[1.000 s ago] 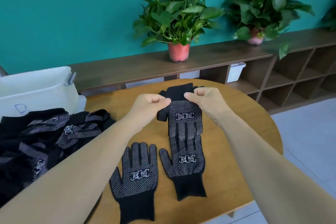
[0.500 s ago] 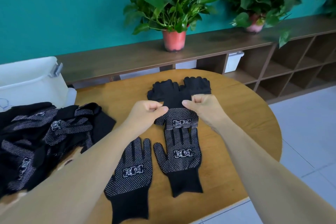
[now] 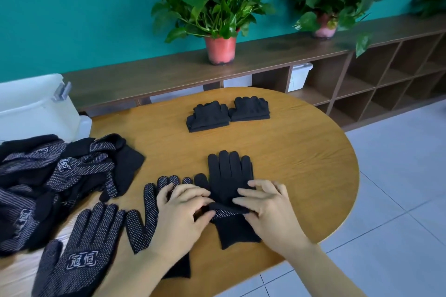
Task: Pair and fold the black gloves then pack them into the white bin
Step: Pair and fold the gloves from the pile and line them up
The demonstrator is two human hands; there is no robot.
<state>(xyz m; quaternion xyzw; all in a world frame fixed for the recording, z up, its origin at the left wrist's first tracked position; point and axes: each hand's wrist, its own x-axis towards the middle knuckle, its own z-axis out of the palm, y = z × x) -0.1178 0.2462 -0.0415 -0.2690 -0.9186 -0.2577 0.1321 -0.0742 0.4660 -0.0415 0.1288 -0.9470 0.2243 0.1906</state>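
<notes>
1. The wooden tabletop (image 3: 301, 152) has a rounded right end (its left part runs out of view).
2. Far side: a left bundle (image 3: 208, 117) of folded black gloves touches a right bundle (image 3: 251, 108).
3. Middle: a stacked pair (image 3: 229, 171), plain back up, cuff toward the near edge.
4. Just left lies a dotted glove (image 3: 149, 205); nearer, a logo glove (image 3: 79, 248).
5. Left: a heap (image 3: 60, 171) of loose gloves, with the white bin (image 3: 31, 106) behind.

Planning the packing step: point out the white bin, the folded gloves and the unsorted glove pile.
white bin (image 3: 36, 108), head view, its front wall.
folded gloves (image 3: 208, 118), head view, top of the left bundle.
unsorted glove pile (image 3: 60, 171), head view, a dotted glove near its middle.
</notes>
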